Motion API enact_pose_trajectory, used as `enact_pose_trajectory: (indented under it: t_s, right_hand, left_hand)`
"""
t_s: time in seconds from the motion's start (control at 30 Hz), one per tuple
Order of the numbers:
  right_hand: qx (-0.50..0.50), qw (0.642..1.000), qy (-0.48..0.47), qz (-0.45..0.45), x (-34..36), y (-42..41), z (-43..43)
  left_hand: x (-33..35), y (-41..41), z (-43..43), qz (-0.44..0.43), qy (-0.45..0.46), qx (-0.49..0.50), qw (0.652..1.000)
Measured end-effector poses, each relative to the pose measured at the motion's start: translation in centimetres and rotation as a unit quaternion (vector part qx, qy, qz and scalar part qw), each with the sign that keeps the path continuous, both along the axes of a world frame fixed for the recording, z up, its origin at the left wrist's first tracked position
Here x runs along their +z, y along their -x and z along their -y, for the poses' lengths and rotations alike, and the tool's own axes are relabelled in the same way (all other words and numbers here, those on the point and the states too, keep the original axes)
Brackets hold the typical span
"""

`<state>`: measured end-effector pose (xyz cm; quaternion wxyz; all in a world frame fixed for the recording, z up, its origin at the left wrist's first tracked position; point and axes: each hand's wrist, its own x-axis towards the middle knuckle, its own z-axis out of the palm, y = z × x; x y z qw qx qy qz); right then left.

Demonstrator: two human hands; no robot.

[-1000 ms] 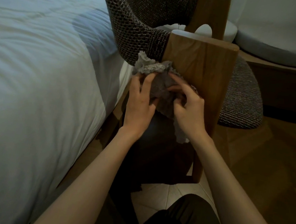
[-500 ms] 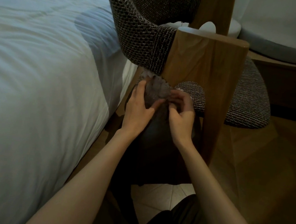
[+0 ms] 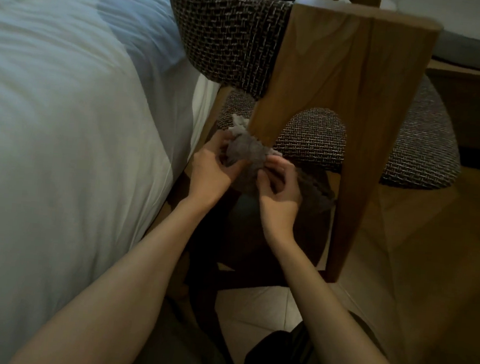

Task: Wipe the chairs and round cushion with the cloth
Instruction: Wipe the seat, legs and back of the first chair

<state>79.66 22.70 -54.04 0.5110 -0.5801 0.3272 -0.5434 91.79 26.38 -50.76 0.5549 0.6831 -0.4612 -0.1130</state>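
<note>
The grey cloth (image 3: 246,153) sits bunched at the chair (image 3: 354,75) frame's left wooden edge, near the bed (image 3: 61,135). The left hand (image 3: 212,167) and right hand (image 3: 282,189) pinch it with curled fingers (image 3: 278,164), probably regathering a firmer wiping pad.

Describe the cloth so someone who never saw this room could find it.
Beside the white bed stands a chair with a woven seat and a broad wooden leg. At that leg's left edge, the left hand and right hand hold the cloth. It is crumpled and plain grey, unlike the patterned weave.
</note>
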Motion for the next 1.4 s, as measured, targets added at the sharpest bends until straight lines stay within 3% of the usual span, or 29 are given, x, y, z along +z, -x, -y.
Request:
enact_pose_trajectory:
  t_s: [0.17, 0.37, 0.5, 0.67, 0.9, 1.03, 1.27, 1.4]
  right_hand:
    - [-0.001, 0.994, -0.103, -0.038, -2.0, -1.2, 1.4]
    - [0.034, 0.983, -0.075, -0.161, -4.3, -1.3, 3.2]
    - [0.091, 0.977, -0.139, -0.136, -6.1, -1.9, 3.3]
    - [0.126, 0.969, -0.141, -0.161, -9.2, -2.8, 3.3]
    - [0.165, 0.949, -0.139, -0.232, -11.0, -4.1, 4.2]
    - [0.170, 0.944, -0.181, -0.215, -11.7, -5.0, 3.8]
    - [0.114, 0.963, -0.201, -0.140, -8.7, -3.7, 2.9]
    - [-0.004, 0.990, -0.125, -0.067, -4.6, -2.4, 2.3]
  left_hand:
    - [-2.2, -0.5, -0.1, -0.013, 0.000, -0.030, 0.999]
    - [-3.9, -2.8, 0.8, -0.002, -0.077, -0.068, 0.995]
    - [-5.1, -3.9, 1.5, -0.009, -0.106, -0.102, 0.989]
    - [-8.1, -4.9, 1.6, -0.034, -0.139, -0.131, 0.981]
    - [-11.5, -5.0, 2.3, 0.015, -0.231, -0.120, 0.965]
    - [-12.7, -4.6, 2.2, -0.010, -0.278, -0.114, 0.954]
    - [-10.0, -4.0, 1.3, -0.110, -0.194, -0.092, 0.970]
    - [-6.3, -2.2, 0.9, -0.045, -0.038, -0.077, 0.995]
